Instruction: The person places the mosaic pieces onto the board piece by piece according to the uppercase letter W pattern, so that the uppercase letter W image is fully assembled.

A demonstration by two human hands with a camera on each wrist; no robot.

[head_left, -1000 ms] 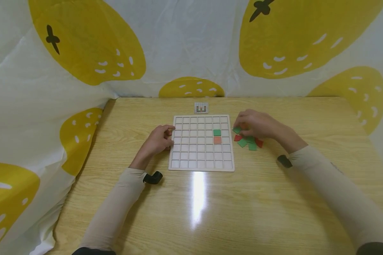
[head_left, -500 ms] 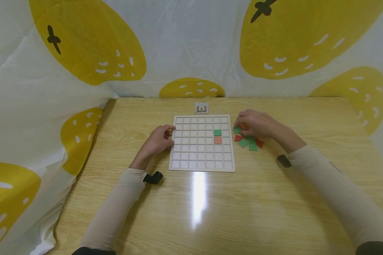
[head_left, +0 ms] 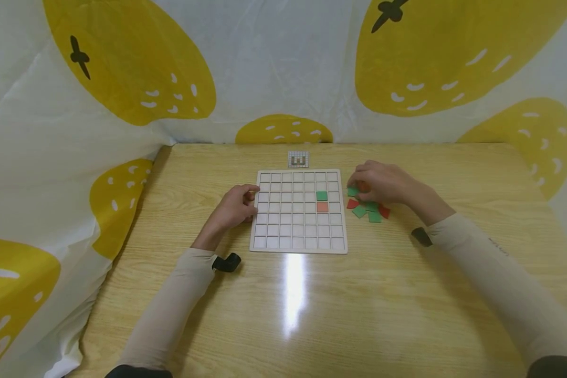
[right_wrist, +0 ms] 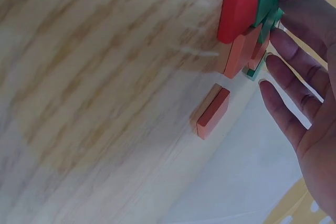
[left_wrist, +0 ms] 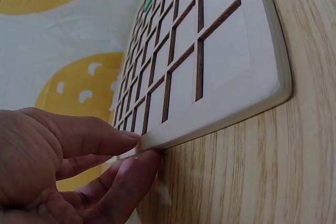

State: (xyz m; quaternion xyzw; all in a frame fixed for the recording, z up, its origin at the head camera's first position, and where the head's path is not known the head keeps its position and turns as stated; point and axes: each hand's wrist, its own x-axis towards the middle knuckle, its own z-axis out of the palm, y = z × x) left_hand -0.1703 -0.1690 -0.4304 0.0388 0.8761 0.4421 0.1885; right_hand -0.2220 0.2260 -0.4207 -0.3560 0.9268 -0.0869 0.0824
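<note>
A pale gridded board (head_left: 280, 220) lies in the middle of the wooden table. One green square tile (head_left: 322, 196) sits in a cell on its right side, with an orange square tile (head_left: 322, 207) directly below. My left hand (head_left: 236, 206) touches the board's left edge with thumb and index finger, set apart along the rim. Over the loose tiles at the right, my right hand (head_left: 382, 182) reaches down, its fingertips by a green tile (head_left: 353, 192). The right wrist view shows these fingers spread; the thumb is hidden there. A red rounded piece (right_wrist: 239, 9) stands out in that view.
Behind the board lies a small card (head_left: 298, 159) with a printed grid pattern. More green tiles (head_left: 374, 217) lie below my right hand. A single orange tile (right_wrist: 213, 115) lies apart from the pile. A fruit-print cloth (head_left: 283, 73) hangs behind the table (head_left: 359, 304).
My right hand has shifted very slightly to the right, and the green tile at its fingertips has shifted with it. My left hand keeps its place at the board's edge.
</note>
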